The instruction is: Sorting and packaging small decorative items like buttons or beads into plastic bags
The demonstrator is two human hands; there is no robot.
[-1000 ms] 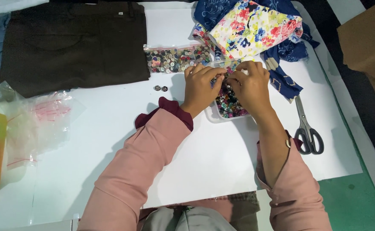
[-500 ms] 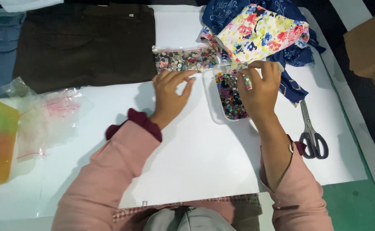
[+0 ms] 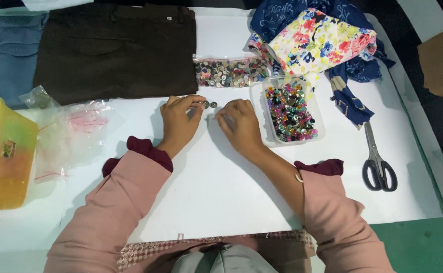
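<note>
On the white table [image 3: 221, 202], two small buttons [image 3: 210, 104] are pinched by the left hand [image 3: 178, 121], while the right hand's [image 3: 239, 126] curled grip cannot be made out.

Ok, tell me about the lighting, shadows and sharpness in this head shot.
Head view: bright, even overhead light on the white sheet; soft short shadows beside the left hand and right hand; the scissors and bead tray are sharp; the sheet near the yellow box is slightly washed out.
</note>
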